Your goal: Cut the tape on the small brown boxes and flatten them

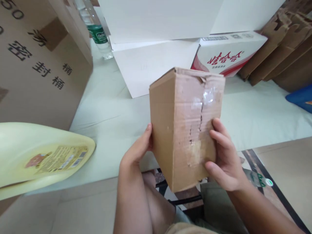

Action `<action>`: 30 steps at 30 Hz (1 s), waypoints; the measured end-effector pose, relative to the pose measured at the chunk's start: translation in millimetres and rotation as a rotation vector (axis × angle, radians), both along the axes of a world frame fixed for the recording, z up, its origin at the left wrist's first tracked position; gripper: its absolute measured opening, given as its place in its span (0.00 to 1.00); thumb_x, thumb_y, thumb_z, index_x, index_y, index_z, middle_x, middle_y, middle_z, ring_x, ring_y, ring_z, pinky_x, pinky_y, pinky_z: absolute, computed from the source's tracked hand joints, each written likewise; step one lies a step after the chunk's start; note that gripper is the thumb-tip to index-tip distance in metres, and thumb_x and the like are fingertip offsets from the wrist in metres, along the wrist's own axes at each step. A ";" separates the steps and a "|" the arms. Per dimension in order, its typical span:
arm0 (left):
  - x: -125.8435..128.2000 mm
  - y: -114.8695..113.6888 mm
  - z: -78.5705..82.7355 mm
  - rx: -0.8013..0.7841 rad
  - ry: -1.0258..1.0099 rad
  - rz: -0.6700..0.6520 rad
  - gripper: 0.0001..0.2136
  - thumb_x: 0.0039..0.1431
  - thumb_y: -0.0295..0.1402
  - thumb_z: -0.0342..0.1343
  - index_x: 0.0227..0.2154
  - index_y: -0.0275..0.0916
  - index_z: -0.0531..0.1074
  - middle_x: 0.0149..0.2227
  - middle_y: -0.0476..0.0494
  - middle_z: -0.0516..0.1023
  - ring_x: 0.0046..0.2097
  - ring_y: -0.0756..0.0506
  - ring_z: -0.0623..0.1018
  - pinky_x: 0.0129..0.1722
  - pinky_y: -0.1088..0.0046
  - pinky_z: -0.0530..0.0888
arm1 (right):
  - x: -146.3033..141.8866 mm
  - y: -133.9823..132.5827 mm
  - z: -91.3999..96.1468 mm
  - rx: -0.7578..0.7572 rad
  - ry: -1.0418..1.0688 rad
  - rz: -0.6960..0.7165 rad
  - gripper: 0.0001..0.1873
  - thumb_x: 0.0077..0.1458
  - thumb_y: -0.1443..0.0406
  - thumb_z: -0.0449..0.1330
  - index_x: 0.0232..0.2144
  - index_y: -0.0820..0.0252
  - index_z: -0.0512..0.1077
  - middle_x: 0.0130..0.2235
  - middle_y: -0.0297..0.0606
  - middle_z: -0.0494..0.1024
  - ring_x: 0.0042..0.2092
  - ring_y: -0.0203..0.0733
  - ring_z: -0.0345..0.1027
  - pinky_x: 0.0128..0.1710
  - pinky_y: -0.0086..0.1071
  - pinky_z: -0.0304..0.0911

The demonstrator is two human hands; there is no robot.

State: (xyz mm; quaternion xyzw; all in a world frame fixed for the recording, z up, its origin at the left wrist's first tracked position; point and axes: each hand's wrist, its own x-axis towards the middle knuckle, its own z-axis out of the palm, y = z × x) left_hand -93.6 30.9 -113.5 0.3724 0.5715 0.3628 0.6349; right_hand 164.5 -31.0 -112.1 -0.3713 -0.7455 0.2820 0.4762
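A brown cardboard box (pixel 187 130) is held up in front of me, tilted, above the near edge of the pale green covered table. Clear tape and a dark broken seam run down the side that faces me. My left hand (pixel 138 146) presses on its left side with the thumb showing; the other fingers are hidden behind it. On the right, my right hand (pixel 224 156) grips the box's edge, thumb on the taped side and fingers curled along the edge.
A yellow bottle (pixel 48 159) lies at the left, near a large printed carton (pixel 36 65). Behind stand a water bottle (pixel 97 34), white boxes (pixel 156 61), a red-and-white carton (pixel 229 53) and folded cardboard (pixel 275 48). Another bottle (pixel 258 178) lies on the floor.
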 end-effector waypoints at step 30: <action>4.8 4.2 3.4 0.612 0.272 -0.040 0.22 0.60 0.42 0.61 0.57 0.49 0.73 0.76 0.40 0.57 0.78 0.32 0.54 0.70 0.50 0.69 | 1.5 17.5 -4.3 -0.263 -0.091 0.201 0.17 0.69 0.56 0.59 0.56 0.50 0.77 0.76 0.42 0.61 0.77 0.55 0.55 0.74 0.54 0.58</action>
